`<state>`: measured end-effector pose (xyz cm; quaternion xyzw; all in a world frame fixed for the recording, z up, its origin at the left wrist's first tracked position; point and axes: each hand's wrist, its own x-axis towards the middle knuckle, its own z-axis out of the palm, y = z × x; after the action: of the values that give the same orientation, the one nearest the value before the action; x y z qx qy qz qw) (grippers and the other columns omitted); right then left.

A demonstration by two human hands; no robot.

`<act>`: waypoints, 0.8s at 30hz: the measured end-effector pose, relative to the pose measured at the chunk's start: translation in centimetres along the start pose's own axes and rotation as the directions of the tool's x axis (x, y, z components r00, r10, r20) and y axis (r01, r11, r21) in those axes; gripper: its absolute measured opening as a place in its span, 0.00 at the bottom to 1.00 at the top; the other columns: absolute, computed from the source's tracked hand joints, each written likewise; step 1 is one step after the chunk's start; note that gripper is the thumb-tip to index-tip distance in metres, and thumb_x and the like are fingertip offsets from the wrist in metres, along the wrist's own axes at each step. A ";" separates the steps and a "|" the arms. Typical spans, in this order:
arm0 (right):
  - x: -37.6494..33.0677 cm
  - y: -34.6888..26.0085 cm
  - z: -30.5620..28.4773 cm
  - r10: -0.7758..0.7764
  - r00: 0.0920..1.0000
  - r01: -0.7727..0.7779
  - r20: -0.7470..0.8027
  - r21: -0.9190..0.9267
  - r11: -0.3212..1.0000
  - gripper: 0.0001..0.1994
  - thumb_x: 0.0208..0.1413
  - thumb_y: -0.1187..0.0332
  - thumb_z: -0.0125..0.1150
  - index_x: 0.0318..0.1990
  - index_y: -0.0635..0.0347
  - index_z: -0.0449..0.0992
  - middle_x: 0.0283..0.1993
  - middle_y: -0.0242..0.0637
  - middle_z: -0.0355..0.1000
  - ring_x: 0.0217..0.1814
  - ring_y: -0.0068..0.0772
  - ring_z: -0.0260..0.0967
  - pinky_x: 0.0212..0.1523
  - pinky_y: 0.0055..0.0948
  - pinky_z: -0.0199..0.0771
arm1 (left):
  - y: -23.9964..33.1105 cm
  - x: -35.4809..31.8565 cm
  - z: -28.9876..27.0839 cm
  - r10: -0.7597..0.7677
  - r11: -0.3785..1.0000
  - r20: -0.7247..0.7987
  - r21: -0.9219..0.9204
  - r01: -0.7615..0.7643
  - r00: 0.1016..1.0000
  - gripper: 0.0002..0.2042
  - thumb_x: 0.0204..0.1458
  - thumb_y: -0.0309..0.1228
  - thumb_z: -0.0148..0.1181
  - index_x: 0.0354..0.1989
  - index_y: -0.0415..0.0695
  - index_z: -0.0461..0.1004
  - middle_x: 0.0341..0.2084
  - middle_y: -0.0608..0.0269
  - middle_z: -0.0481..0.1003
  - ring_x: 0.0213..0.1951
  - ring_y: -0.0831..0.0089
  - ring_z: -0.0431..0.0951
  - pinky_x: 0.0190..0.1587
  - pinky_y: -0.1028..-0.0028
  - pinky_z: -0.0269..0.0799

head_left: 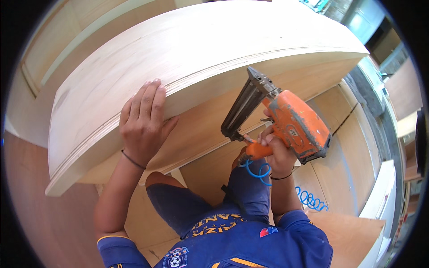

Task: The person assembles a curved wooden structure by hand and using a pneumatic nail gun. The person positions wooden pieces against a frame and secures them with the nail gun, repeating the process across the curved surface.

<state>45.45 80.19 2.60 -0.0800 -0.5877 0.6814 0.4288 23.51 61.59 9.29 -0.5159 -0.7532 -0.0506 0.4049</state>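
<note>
An orange pneumatic nail gun (298, 123) with a dark metal magazine is gripped by its handle in my right hand (279, 149). Its nose points up toward the front edge of a large pale plywood panel (201, 49), and I cannot tell whether it touches. My left hand (145, 116) rests on that edge further left, fingers lying flat over the top and thumb below. Beneath the panel runs an upright wooden board (232, 100). A blue coiled air hose (259, 172) hangs from the gun's handle.
More of the coiled hose (313, 199) lies on the wooden floor boards (335, 161) at my right. A loose board (351, 232) sits at lower right. Plywood walls (31, 187) stand at the left. Grey and white material lines the right side.
</note>
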 end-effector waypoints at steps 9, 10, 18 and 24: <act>-1.4 3.2 1.1 0.013 0.995 -0.005 0.095 -0.088 0.996 0.15 0.54 0.77 0.53 0.50 0.67 0.70 0.42 0.40 0.71 0.33 0.24 0.64 0.39 0.29 0.69 | 0.4 -0.7 0.2 -0.025 0.999 -0.073 0.039 0.028 0.997 0.33 0.32 0.41 0.74 0.51 0.48 0.71 0.53 0.67 0.74 0.53 0.69 0.76 0.51 0.71 0.66; -1.7 4.0 0.6 0.001 0.995 0.014 0.100 -0.151 0.988 0.13 0.55 0.76 0.55 0.48 0.65 0.72 0.41 0.38 0.72 0.35 0.26 0.66 0.40 0.30 0.69 | 0.6 -0.8 0.6 -0.028 0.999 -0.074 0.034 0.031 0.997 0.33 0.32 0.41 0.74 0.51 0.48 0.71 0.53 0.67 0.74 0.53 0.70 0.75 0.51 0.71 0.66; -2.3 5.9 -0.1 -0.161 0.974 0.224 0.162 -0.549 0.805 0.03 0.57 0.75 0.56 0.39 0.61 0.73 0.36 0.32 0.70 0.38 0.25 0.66 0.40 0.29 0.70 | 0.7 -0.4 0.6 -0.018 0.999 -0.089 0.033 0.021 0.996 0.34 0.30 0.40 0.75 0.52 0.48 0.71 0.52 0.67 0.75 0.53 0.70 0.75 0.51 0.72 0.67; -1.1 4.6 -1.3 -0.204 0.963 0.269 0.177 -0.570 0.777 0.06 0.57 0.75 0.57 0.42 0.61 0.73 0.38 0.32 0.71 0.41 0.28 0.68 0.43 0.32 0.73 | 2.2 1.5 0.3 -0.007 0.999 -0.077 0.036 0.009 0.997 0.35 0.30 0.41 0.75 0.52 0.47 0.71 0.52 0.66 0.75 0.52 0.69 0.76 0.50 0.72 0.68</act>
<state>44.64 80.64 -2.20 -0.0984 -0.7967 0.4097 0.4333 24.89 63.85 9.35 -0.5031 -0.7400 -0.0582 0.4427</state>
